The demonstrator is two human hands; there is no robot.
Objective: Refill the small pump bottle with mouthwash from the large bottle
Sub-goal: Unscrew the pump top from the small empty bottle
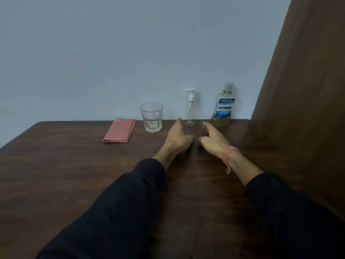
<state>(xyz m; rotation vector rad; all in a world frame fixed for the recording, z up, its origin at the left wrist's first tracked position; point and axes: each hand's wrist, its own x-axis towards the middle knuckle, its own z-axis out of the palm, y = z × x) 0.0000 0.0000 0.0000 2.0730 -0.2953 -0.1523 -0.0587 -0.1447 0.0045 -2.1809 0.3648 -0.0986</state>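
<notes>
A small clear pump bottle (190,111) with a white pump head stands upright near the table's far edge; it looks nearly empty. To its right stands the large mouthwash bottle (223,107), blue label, capped, with a little yellowish liquid at its bottom. My left hand (178,137) hovers just in front and left of the pump bottle, fingers apart, holding nothing. My right hand (213,139) reaches in front and right of the pump bottle, also open and empty, with a pink thread around the wrist. Neither hand touches a bottle.
A clear drinking glass (151,116) stands left of the pump bottle. A folded pink cloth (120,130) lies further left. The dark wooden table (74,174) meets a pale wall at the back; a brown panel (302,81) rises on the right.
</notes>
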